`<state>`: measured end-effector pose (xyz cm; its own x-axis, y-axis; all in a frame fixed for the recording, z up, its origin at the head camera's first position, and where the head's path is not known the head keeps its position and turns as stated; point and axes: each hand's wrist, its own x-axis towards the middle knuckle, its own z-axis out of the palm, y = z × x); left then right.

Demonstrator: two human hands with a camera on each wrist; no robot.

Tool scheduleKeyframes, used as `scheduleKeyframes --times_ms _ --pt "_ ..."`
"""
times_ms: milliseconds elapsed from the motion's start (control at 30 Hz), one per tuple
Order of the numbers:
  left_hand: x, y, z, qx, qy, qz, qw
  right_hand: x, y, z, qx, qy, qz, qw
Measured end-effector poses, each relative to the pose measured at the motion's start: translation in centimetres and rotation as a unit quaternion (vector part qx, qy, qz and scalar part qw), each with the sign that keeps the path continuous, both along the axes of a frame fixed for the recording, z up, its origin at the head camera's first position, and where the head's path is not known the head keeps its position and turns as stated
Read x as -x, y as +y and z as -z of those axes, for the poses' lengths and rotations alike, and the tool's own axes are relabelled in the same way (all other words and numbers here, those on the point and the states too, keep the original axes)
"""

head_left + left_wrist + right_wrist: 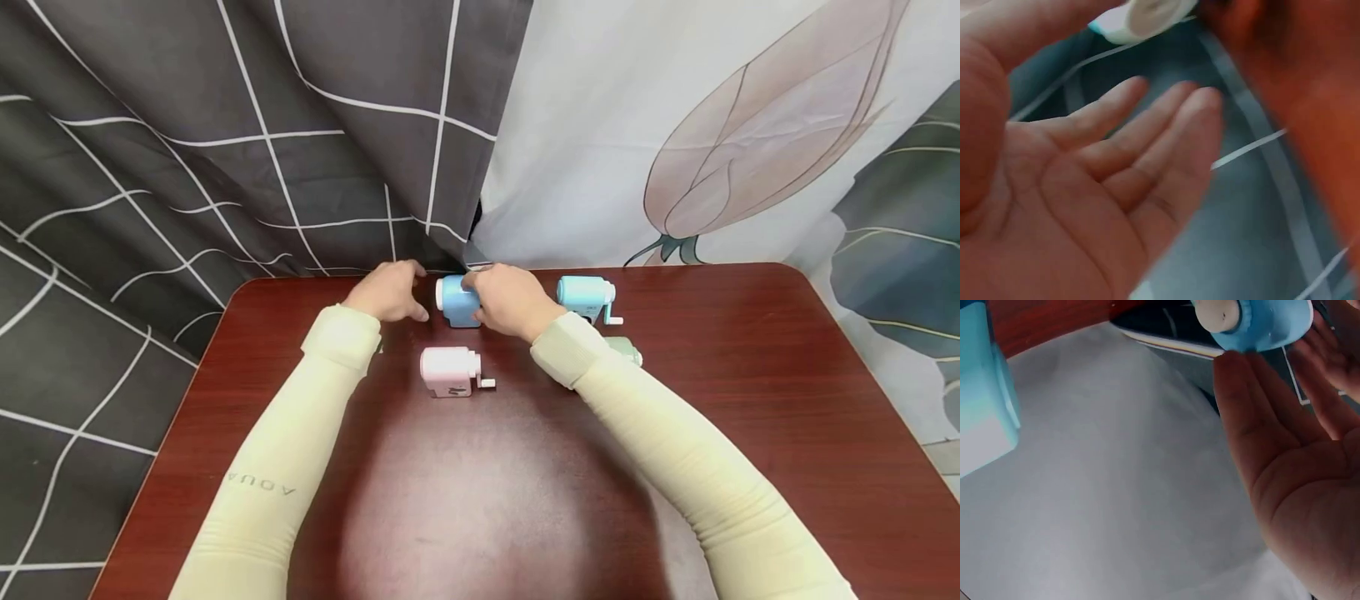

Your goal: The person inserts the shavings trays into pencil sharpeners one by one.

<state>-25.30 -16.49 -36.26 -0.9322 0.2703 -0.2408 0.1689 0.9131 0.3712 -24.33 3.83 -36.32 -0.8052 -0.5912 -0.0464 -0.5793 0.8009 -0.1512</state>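
Near the table's back edge sits a blue hand-crank pencil sharpener, with its white round end to the left. My right hand grips its right side, the fingers over the top and the thumb at the front. In the right wrist view, that hand's fingertips meet the blue body. My left hand hovers just left of the sharpener, fingers loosely extended and holding nothing. Its open palm fills much of the left wrist view, below the sharpener's pale end.
A pink pencil sharpener stands in front of the blue one. To the right is a turquoise sharpener; a green one is partly hidden by my right forearm. Dark checked and white curtains hang behind the reddish-brown table.
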Motion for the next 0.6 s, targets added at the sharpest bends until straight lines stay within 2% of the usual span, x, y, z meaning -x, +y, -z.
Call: scheduleKeyframes --times_ms 133,233,367,600 --pt "1.0 -0.5 3.6 -0.070 -0.016 0.021 0.9972 0.2 -0.6 0.6 -0.010 0.023 0.007 0.9997" --pt "1.4 -0.5 5.5 -0.099 -0.007 0.036 0.9944 0.5 -0.9 1.2 -0.006 0.030 0.010 0.9995" --pt "1.9 -0.2 6.9 -0.112 0.016 0.043 0.9927 0.8 -1.3 1.7 0.003 0.023 0.018 0.9996" --pt "2.2 0.2 8.2 -0.135 0.040 0.035 0.9894 1.1 -1.6 2.4 0.025 0.011 0.032 0.9991"
